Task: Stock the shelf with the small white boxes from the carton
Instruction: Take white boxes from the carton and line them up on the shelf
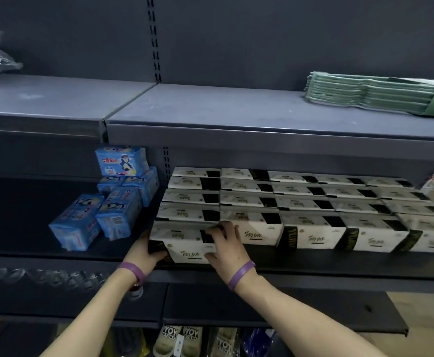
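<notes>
Dark grey store shelving (82, 42) fills the frame. On the left of the middle shelf (339, 269) sits a loose heap of blue wrapped packs (118, 202). Just right of them, at lower centre, the left hand (146, 249) grips the left end of a small white box (185, 243) at the shelf's front edge. The right hand (226, 243) curls its fingers over the box's top right, thumb on the front face. Rows of matching white boxes (313, 202) stretch rightward. Green hangers (370, 94) lie at upper right.
</notes>
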### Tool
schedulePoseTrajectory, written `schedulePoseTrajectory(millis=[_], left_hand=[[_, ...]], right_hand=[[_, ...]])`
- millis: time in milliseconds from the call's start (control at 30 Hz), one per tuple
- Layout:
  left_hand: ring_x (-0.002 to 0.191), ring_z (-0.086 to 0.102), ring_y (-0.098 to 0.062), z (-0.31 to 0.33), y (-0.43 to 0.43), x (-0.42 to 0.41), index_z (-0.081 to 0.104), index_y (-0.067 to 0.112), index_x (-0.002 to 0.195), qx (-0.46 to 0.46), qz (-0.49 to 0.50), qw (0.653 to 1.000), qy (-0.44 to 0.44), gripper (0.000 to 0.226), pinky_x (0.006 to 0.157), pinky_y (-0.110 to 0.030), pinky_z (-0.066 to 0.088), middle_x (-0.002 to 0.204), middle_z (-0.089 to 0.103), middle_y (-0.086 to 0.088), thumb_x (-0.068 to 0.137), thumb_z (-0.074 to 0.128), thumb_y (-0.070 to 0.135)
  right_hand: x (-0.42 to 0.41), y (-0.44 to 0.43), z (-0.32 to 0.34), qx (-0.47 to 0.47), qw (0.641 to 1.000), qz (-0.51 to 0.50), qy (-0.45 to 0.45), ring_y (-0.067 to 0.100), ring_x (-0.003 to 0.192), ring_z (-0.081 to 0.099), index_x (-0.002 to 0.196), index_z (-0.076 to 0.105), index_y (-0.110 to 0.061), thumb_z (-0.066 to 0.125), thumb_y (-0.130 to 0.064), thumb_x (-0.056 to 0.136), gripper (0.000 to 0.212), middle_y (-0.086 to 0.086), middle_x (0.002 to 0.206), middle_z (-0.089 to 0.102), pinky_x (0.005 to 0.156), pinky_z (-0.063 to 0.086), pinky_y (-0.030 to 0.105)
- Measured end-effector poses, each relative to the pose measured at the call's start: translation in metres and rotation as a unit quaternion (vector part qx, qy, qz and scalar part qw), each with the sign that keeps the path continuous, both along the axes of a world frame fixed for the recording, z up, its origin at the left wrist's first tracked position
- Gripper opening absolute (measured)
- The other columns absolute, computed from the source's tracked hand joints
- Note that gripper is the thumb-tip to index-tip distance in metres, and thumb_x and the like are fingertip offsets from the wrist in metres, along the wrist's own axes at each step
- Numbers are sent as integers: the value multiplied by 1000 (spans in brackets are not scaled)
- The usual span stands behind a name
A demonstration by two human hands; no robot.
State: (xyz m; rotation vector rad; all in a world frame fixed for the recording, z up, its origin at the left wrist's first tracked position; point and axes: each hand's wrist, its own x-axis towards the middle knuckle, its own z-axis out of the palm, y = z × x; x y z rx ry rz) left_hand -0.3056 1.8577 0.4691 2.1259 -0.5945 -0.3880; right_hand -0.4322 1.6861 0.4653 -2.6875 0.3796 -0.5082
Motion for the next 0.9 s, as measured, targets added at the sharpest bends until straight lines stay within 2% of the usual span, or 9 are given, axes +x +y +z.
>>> schedulePoseTrajectory(millis=[100,167,233,333,467,600,700,800,900], left_hand=[[117,54,-23,-2,-3,2,52,16,126,7,-19,1000,11,61,98,-30,40,128,59,-9,71,79,14],[117,54,-26,-4,-9,2,51,12,126,19,4,1000,-5,64,97,-31,40,128,59,-12,69,80,12],[118,54,-29,-6,-16,2,49,8,129,26,35,999,-27,67,96,-32,40,129,57,-15,69,79,12],[119,53,-31,-8,-22,5,45,8,132,40,60,996,-48,71,97,-33,40,132,55,-16,70,79,16],[119,53,-32,-9,-23,8,45,8,132,51,55,996,-49,71,97,-34,41,132,54,-16,70,79,16],[119,53,-28,-6,-17,6,49,10,129,20,32,999,-5,69,99,-34,40,130,56,-13,67,81,12],[114,55,-21,-1,-8,1,50,15,127,-19,24,998,46,71,98,-31,41,128,59,-8,64,84,14],[114,52,-15,8,-5,-7,44,19,134,-54,28,996,63,81,98,-27,38,130,56,-2,64,84,25],[130,41,-18,18,-7,-19,32,17,143,-74,59,995,15,82,105,-28,31,142,43,-2,74,75,31]], right_hand=[[2,1,-8,-19,1000,-10,-18,34,125,40,124,51,-14,70,-14,77,50,14,133,41,103,45,42],[6,0,-14,-44,998,-6,-35,39,116,49,115,54,-12,76,-11,68,52,17,124,49,89,54,45],[10,-2,-16,-53,998,-3,-45,40,106,56,107,51,-13,81,-9,61,55,17,118,51,72,60,43],[17,-8,-15,-72,996,9,-48,41,105,57,106,44,-16,82,-10,61,60,18,120,50,65,60,44],[16,-11,-19,-62,996,15,-62,38,106,57,107,45,-16,82,-11,60,61,15,119,51,68,60,42],[12,-12,-20,-37,998,22,-54,36,119,47,118,50,-13,73,-12,72,51,14,130,44,77,59,42],[4,-17,-20,-39,997,38,-49,34,124,41,126,47,-17,75,-22,73,61,11,133,42,88,54,42],[-5,-19,-20,-39,997,38,-59,34,123,42,132,39,-22,80,-32,67,78,12,132,43,96,47,42],[-15,-19,-18,-23,997,27,-75,35,121,44,132,33,-25,77,-39,69,78,13,131,45,98,45,42]])
